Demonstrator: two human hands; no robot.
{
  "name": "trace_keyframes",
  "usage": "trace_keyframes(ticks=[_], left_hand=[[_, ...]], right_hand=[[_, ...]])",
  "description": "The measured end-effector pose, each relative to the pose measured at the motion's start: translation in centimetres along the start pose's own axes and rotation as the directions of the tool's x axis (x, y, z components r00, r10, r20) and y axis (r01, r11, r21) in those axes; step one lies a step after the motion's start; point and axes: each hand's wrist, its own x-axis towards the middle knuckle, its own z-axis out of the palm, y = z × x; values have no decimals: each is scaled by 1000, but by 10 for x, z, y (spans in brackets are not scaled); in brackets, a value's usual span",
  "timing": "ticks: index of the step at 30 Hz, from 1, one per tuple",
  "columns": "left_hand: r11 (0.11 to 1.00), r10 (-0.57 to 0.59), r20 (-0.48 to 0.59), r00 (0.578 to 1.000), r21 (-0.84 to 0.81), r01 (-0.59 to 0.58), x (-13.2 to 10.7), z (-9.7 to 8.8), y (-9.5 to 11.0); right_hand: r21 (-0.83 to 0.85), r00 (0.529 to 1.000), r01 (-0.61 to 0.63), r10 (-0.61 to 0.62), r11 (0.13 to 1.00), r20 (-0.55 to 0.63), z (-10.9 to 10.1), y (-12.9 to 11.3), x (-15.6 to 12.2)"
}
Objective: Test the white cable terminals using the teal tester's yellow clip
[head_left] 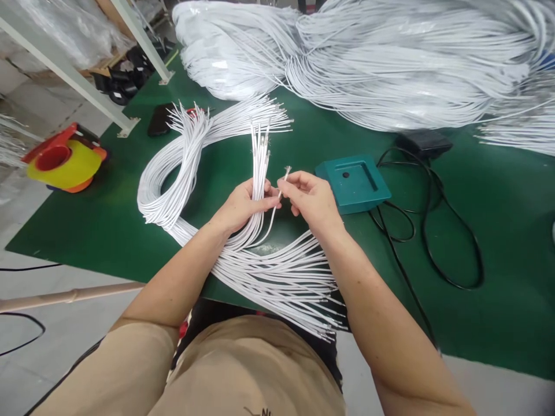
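My left hand (251, 202) is closed around a bunch of white cables (259, 164), whose frayed ends point upward. Just right of it, my right hand (309, 195) pinches one white cable (284, 177) near its frayed tip. That cable curves down to the loose bundle (269, 277) spread along the front edge of the table. A bent loop of the same white cables (151, 185) lies to the left, with a fan of ends at its top. The palm side of my right hand is partly hidden.
The green table (498, 231) carries a teal device (355, 185) with black cords (433, 231) to the right. Large heaps of white cable (390, 63) fill the back. A yellow and red tape dispenser (65, 162) stands at the left edge, near metal posts (143, 40).
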Motion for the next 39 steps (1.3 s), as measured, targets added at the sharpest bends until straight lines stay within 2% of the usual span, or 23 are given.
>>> trace_keyframes(ticks=[5,8,11,13,17,20,23,28,32,36,39], left_hand=[[998,-51,97,994,49,46,-1,1,4],[1000,-30,81,996,1,30,-2,3,4],[999,18,38,999,-31,-17,-1,4,2],[999,42,8,999,-19,-42,-1,4,0],[996,89,-11,996,-11,-89,0,1,-4],[993,117,-4,993,0,-117,0,-1,-6],[993,121,18,993,17,-121,-1,0,-5],[991,132,128,983,14,-135,-3,7,-2],[991,128,104,986,29,-132,-4,8,-2],[989,129,48,991,74,-132,-5,7,1],[990,131,36,991,54,-133,-5,7,3]], right_hand=[[72,992,51,-42,996,-115,-2,1,1],[61,993,51,-44,997,-106,-1,1,0],[69,998,28,-25,997,-57,1,-1,-2],[137,1000,-5,5,991,5,3,-1,-2],[364,972,-194,127,911,200,2,6,2],[455,936,-307,178,836,304,0,12,6],[459,932,-332,211,824,294,0,12,6],[413,962,-244,166,878,215,1,7,4],[374,939,-280,172,884,297,-2,6,4],[448,902,-362,186,818,390,-5,8,5],[497,895,-385,183,778,407,-5,10,6]])
